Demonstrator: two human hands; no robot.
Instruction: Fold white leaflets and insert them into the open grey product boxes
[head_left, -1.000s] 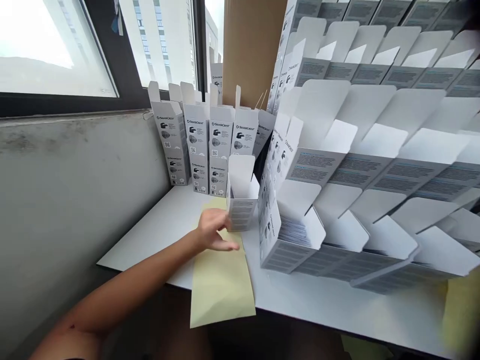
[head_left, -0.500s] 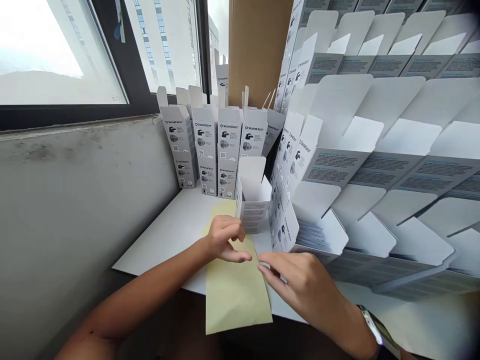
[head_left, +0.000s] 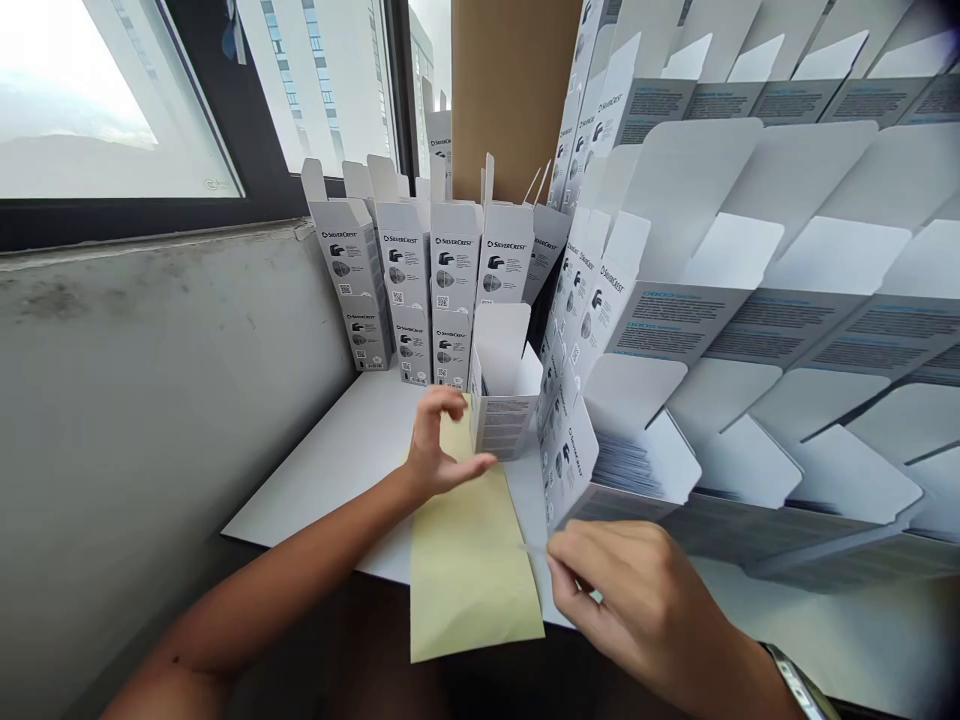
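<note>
White tabletop (head_left: 315,465) spreads under the left hand (head_left: 431,455) and right hand (head_left: 634,590). Stacked SilverCrest cartons (head_left: 675,320), flaps raised, tower beyond and to the right of the right fingers (head_left: 600,545). Yellow paper sheet (head_left: 472,560) lies below the left fingers, its near end overhanging the tabletop's edge. 1 open SilverCrest box (head_left: 506,425) stands just right of the left fingers, which curve widely apart, holding nothing. The right fingers pinch together on 1 thin, blurred pale strip (head_left: 531,548).

dark-framed window (head_left: 217,95), scuffed wall (head_left: 172,380), brown cardboard (head_left: 514,100)
</note>
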